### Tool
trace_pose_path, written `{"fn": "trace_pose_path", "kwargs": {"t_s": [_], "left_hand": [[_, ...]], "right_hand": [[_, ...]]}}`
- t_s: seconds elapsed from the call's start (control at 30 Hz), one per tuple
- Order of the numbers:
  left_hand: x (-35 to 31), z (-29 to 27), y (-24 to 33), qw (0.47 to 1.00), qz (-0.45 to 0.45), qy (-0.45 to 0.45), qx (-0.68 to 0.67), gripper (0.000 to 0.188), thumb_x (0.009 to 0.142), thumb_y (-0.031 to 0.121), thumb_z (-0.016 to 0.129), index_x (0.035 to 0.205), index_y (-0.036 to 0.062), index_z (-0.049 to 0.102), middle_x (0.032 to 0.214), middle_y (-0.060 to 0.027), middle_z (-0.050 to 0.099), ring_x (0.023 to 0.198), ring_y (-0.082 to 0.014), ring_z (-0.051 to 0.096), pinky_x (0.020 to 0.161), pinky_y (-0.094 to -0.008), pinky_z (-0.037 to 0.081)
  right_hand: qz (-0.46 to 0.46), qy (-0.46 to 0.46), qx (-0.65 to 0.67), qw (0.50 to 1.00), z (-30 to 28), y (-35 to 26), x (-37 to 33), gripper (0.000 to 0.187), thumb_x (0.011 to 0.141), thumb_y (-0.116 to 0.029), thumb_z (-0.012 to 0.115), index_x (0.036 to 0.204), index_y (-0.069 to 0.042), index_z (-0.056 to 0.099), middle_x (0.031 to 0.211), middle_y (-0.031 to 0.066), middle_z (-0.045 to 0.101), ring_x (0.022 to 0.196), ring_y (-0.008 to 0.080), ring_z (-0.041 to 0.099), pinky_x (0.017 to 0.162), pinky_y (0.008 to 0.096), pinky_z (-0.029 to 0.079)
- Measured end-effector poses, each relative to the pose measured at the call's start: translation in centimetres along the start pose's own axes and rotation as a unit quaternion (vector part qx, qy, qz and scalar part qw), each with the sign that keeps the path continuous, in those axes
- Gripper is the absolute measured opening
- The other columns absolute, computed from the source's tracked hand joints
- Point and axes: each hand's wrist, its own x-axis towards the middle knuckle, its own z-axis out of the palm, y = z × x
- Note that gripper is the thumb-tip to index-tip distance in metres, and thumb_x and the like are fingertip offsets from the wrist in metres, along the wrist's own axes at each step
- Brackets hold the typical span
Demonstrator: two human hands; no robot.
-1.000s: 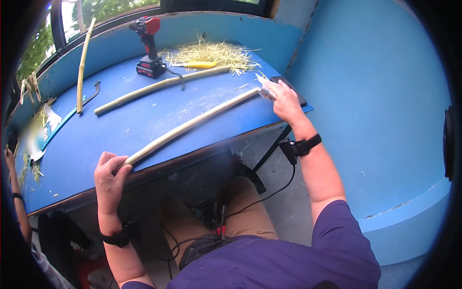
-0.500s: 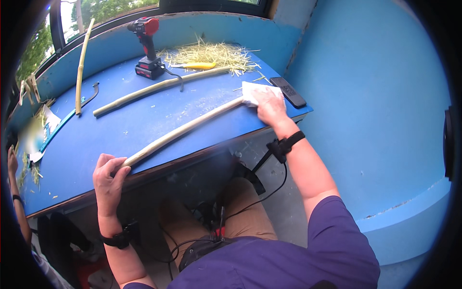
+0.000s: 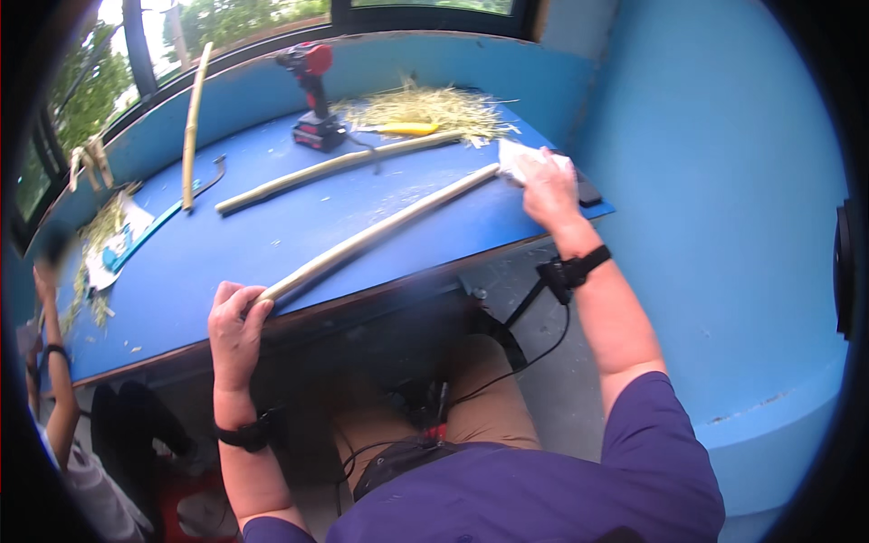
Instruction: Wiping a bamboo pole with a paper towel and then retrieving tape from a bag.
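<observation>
A long pale stick [image 3: 380, 237], peeled-looking and slightly bent, slants across the blue table from near left to far right. My left hand [image 3: 237, 328] pinches its near end between thumb and fingers at the table's front edge. At the far end, my right hand [image 3: 550, 192] is closed on a crumpled white sheet [image 3: 512, 156], cloth or paper, I cannot tell which. The stick's tip meets the edge of this sheet; whether the sheet wraps round it is hidden. Partly behind my right hand lies a black phone [image 3: 588, 192].
Behind the stick lie a second stick [image 3: 335, 166], a cordless drill [image 3: 317, 100], a yellow-handled tool [image 3: 409, 128] and straw [image 3: 425, 107]. Farther left are an upright-leaning stick [image 3: 193, 136] and a blue saw-like tool [image 3: 145, 237]. Another person's arm [image 3: 60, 380] reaches in at the left edge.
The whole view has shifted, moving the scene rightward. My right hand and the white sheet have slid outward along the stick, showing slightly more of it. My left hand keeps its pinch.
</observation>
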Motion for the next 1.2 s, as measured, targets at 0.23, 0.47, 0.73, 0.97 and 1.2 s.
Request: {"fn": "trace_pose_path", "kwargs": {"t_s": [0.23, 0.47, 0.73, 0.97, 1.2], "left_hand": [[-2.2, -4.6, 0.3, 0.996, -0.076, 0.035, 0.011, 0.011, 0.086, 0.002, 0.065, 0.094, -0.0029, 0.069, 0.079, -0.0045, 0.052, 0.070, -0.0132, 0.050, 0.062, -0.0263, 0.040], [-5.9, -9.2, -2.2, 0.989, -0.143, 0.038, 0.008, 0.013, 0.088, 0.009, 0.066, 0.094, -0.0029, 0.069, 0.077, -0.0036, 0.054, 0.070, -0.0124, 0.051, 0.066, -0.0246, 0.041], [-12.1, -13.6, -4.0, 0.913, -0.341, -0.008, -0.226, 0.028, 0.100, 0.026, 0.052, 0.099, 0.0033, 0.067, 0.071, 0.0048, 0.053, 0.065, -0.0028, 0.045, 0.059, -0.0192, 0.036], [-13.6, -14.7, -3.6, 0.899, -0.363, 0.015, -0.244, 0.025, 0.101, 0.026, 0.052, 0.097, 0.0046, 0.064, 0.068, 0.0046, 0.050, 0.059, -0.0031, 0.042, 0.053, -0.0191, 0.032], [-12.4, -15.3, -1.4, 0.936, -0.338, 0.009, -0.094, 0.032, 0.096, 0.032, 0.062, 0.078, 0.0058, 0.063, 0.065, 0.0080, 0.047, 0.060, -0.0014, 0.036, 0.052, -0.0208, 0.027]], "right_hand": [[0.015, 0.075, 0.062, 0.995, 1.3, 0.6, 0.0, 0.054, 0.084, -0.006, 0.052, 0.137, -0.015, 0.050, 0.138, 0.0044, 0.053, 0.133, 0.0285, 0.044, 0.107, 0.0588, 0.031], [0.017, -0.083, 0.104, 0.991, 1.2, -2.8, 0.6, 0.091, 0.078, -0.058, 0.069, 0.150, -0.018, 0.032, 0.146, 0.0164, 0.044, 0.141, 0.0331, 0.032, 0.111, 0.0588, 0.024], [-0.061, 0.155, 0.163, 0.972, 3.4, -4.7, 0.2, 0.053, 0.094, -0.040, 0.057, 0.138, -0.013, 0.049, 0.140, 0.0114, 0.051, 0.135, 0.0302, 0.040, 0.111, 0.0523, 0.027], [-0.068, 0.177, 0.214, 0.958, 3.1, -6.0, -0.8, 0.038, 0.094, -0.027, 0.058, 0.127, -0.009, 0.059, 0.132, 0.0125, 0.057, 0.129, 0.0314, 0.047, 0.108, 0.0449, 0.033], [-0.070, 0.189, 0.213, 0.956, 3.4, -5.8, -1.0, 0.031, 0.095, -0.024, 0.057, 0.120, -0.007, 0.063, 0.130, 0.0123, 0.059, 0.124, 0.0308, 0.051, 0.106, 0.0431, 0.036]]}}
